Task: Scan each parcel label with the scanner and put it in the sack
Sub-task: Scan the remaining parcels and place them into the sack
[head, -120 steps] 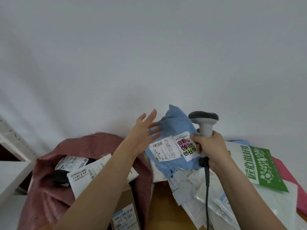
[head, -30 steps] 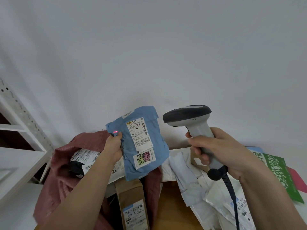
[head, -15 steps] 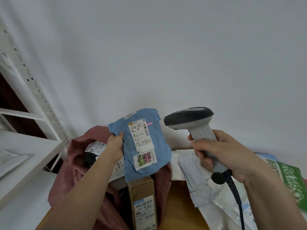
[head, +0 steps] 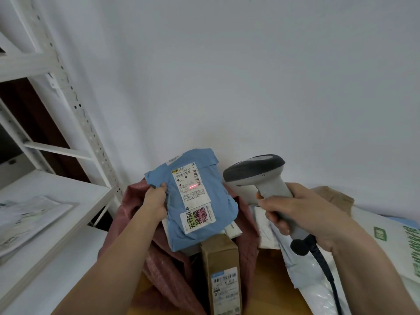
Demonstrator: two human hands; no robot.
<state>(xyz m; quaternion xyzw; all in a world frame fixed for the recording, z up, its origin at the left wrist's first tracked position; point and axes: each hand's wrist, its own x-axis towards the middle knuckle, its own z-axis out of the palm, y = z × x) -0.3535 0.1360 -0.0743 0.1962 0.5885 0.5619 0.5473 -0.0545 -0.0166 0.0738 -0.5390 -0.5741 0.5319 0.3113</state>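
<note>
The left hand (head: 155, 202) pinches the left edge of a soft, crinkled blue parcel (head: 200, 223), thumb in front, holding it upright just above the open pink woven sack (head: 181, 285). A red scan line (head: 193, 187) falls on its white label (head: 192, 185). To the parcel's right, the right hand (head: 302, 212) wraps its fingers tightly round the grey scanner (head: 259, 173) handle, head aimed at the parcel. A cardboard box (head: 221, 269) stands in the sack below the parcel.
</note>
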